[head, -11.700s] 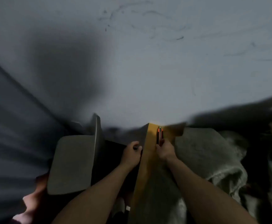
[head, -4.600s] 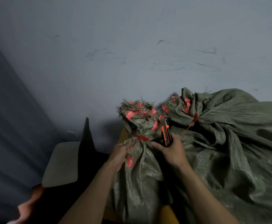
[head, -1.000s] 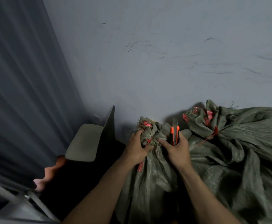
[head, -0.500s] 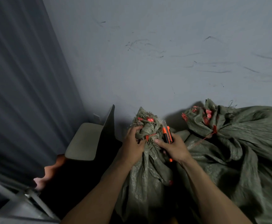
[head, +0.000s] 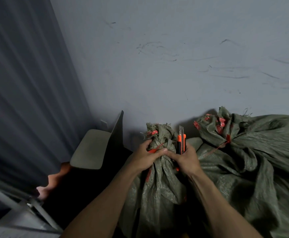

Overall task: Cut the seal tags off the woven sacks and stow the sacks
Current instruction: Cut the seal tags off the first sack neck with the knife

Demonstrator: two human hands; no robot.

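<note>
A grey-green woven sack stands upright in front of me, its neck bunched and tied with a red seal tag. My left hand grips that neck just below the frayed top, with the tag under its fingers. My right hand holds an orange and black utility knife upright beside the neck, blade out and pointing up. The right thumb meets the left hand's fingers at the neck. A second, larger tied sack lies to the right with its own red tag.
A scuffed grey wall rises behind the sacks. A dark curtain hangs at the left. A cardboard box with an open flap stands left of the sack, dark inside. Metal bars cross the lower left corner.
The knife has swung from tilted against the sack's neck to upright, blade pointing up. My left hand has slid a little lower on the neck. The sack stays in place.
</note>
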